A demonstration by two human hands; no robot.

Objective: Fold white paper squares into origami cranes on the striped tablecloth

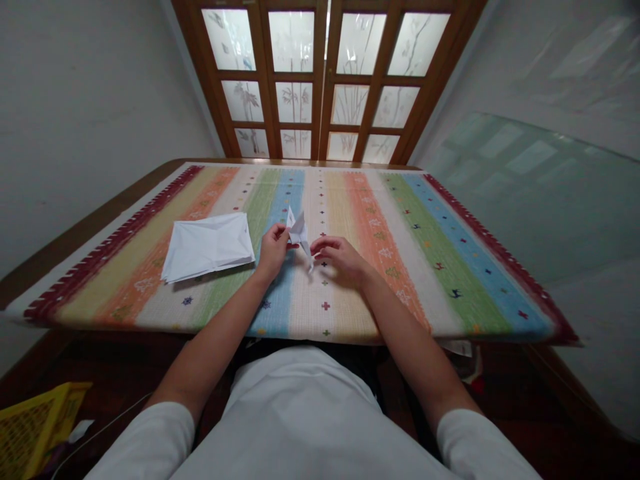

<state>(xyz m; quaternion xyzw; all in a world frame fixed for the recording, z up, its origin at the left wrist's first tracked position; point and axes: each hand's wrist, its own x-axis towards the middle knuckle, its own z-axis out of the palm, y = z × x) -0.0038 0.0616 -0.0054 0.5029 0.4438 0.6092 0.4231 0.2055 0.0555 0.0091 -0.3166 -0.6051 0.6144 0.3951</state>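
A folded white paper crane (300,233), with pointed tips sticking up and down, is held above the striped tablecloth. My left hand (275,248) pinches its left side between thumb and fingers. On the other side, my right hand (343,259) has its fingers loosely curved and apart, close to the crane's lower right part. Whether those fingertips touch the paper is hard to make out. Left of my left hand lies a stack of white paper sheets (210,245), creased on top and slightly uneven at the edges.
The tablecloth (373,313) covers a wooden table (135,190) in front of me. Beyond its far edge stand wooden doors (320,80) with patterned glass panes. A glass panel (530,193) is at the right wall. On the floor at lower left is a yellow plastic crate (43,427).
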